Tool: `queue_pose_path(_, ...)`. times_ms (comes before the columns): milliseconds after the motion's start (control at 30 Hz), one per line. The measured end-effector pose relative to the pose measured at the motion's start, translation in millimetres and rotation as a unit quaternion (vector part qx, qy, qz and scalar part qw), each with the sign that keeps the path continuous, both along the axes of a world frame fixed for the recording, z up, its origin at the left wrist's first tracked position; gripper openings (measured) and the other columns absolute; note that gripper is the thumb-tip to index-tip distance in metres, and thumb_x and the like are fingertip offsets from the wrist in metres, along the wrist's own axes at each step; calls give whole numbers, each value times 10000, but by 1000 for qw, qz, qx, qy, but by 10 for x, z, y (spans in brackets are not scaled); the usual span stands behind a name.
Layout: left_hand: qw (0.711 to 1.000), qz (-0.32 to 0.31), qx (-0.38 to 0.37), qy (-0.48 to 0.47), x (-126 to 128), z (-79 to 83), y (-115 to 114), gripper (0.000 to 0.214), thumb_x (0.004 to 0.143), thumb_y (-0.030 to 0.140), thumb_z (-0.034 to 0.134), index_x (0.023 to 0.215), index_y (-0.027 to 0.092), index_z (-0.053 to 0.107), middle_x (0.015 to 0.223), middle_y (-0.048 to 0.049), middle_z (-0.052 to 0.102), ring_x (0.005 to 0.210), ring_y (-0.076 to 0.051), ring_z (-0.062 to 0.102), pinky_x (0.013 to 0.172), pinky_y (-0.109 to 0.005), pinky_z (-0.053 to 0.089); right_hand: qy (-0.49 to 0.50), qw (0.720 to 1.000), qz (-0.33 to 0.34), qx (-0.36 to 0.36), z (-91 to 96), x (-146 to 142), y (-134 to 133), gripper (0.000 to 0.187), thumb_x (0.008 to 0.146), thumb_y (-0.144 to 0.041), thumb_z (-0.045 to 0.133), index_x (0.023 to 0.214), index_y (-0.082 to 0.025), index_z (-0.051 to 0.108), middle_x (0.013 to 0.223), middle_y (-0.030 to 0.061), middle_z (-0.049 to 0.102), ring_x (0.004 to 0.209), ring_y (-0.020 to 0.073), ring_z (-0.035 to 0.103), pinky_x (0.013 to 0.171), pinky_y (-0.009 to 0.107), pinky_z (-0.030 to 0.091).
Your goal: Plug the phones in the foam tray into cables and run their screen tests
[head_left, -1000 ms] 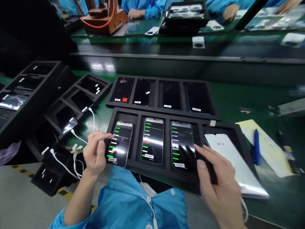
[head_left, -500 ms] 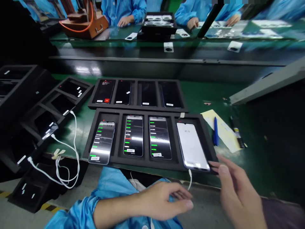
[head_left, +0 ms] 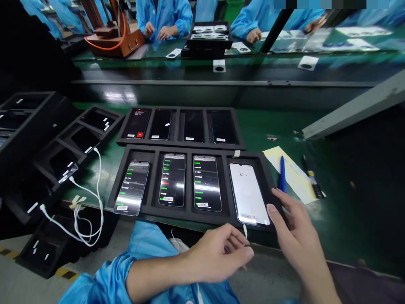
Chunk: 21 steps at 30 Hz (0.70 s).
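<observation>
A phone with a lit white screen reading 87.5 (head_left: 249,194) lies in the right-hand compartment of the near black foam tray (head_left: 190,213). A white cable plug (head_left: 245,231) is at its lower end. My left hand (head_left: 221,253) hovers at the tray's front edge, fingers half curled and thumb apart. Its fingertips are beside the cable; contact is hard to make out. My right hand (head_left: 299,232) is open at the tray's right corner, thumb near the phone's lower edge. Several phones showing lists, such as this middle one (head_left: 172,179), fill the other compartments.
Behind is another foam tray (head_left: 175,142) with dark-screened phones. A blue pen (head_left: 282,174), yellow paper (head_left: 294,169) and black marker (head_left: 312,176) lie right. White cables (head_left: 99,185) run from phones at left. Co-workers in blue sit across the bench. A grey beam (head_left: 354,109) slants at right.
My right hand has moved left and up toward the phone and tray corner. My left hand's thumb and fingers have drawn closer together near the cable. The view has shifted slightly.
</observation>
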State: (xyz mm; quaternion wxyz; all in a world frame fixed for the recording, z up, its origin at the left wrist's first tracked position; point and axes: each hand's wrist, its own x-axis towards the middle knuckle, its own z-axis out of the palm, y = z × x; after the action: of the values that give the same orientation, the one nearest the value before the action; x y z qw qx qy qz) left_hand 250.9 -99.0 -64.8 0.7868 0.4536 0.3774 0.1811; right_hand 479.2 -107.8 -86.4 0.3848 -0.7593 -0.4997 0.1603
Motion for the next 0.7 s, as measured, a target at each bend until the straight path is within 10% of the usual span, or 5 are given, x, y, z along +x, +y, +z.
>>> queue_pose_path(167, 998, 0, -65, -22, 102, -124, -145, 424, 851, 525, 840, 977, 196, 604, 808, 16, 643, 685, -135, 648, 707, -294, 532, -16, 1000, -21, 11, 9, -55, 148, 601, 984, -698, 600, 1387, -260, 680, 1370, 152, 668, 1343, 388, 605, 1055, 565, 542)
queue_pose_path(433, 991, 10, 100, 84, -125, 95, -158, 390, 925, 353, 761, 1261, 188, 652, 1021, -62, 705, 860, -173, 656, 771, -304, 510, 2, 999, -32, 0, -33, 16, 295, 639, 954, -682, 633, 1414, -239, 660, 1309, 163, 612, 1258, 379, 604, 1015, 561, 555)
queue_pose_path(700, 994, 41, -69, -75, 175, -152, -219, 685, 902, 702, 729, 1304, 184, 531, 1260, -155, 758, 636, -98, 631, 692, -302, 518, 6, 1000, -4, -6, -99, 90, 257, 751, 869, -736, 729, 1430, -243, 652, 1339, 159, 578, 1309, 392, 576, 1111, 615, 519)
